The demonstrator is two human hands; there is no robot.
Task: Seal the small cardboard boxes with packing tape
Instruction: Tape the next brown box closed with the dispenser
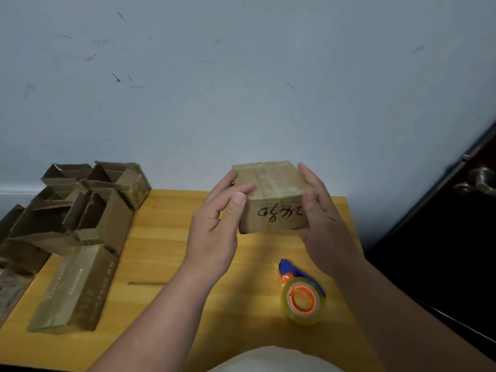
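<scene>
Holding 1 closed cardboard box (271, 200) above the bench (166, 237), the left hand (217, 224) and right hand (322, 218) have their fingers clasped around its sides; glossy tape already crosses its top. Open boxes (88, 205) at left look unsealed, the tape dispenser (302, 291) lying idle.

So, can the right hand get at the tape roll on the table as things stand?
Probably yes, but not at once: the right hand grips the small box together with the left hand. The tape roll lies uncovered just below it, with nothing between.
</scene>
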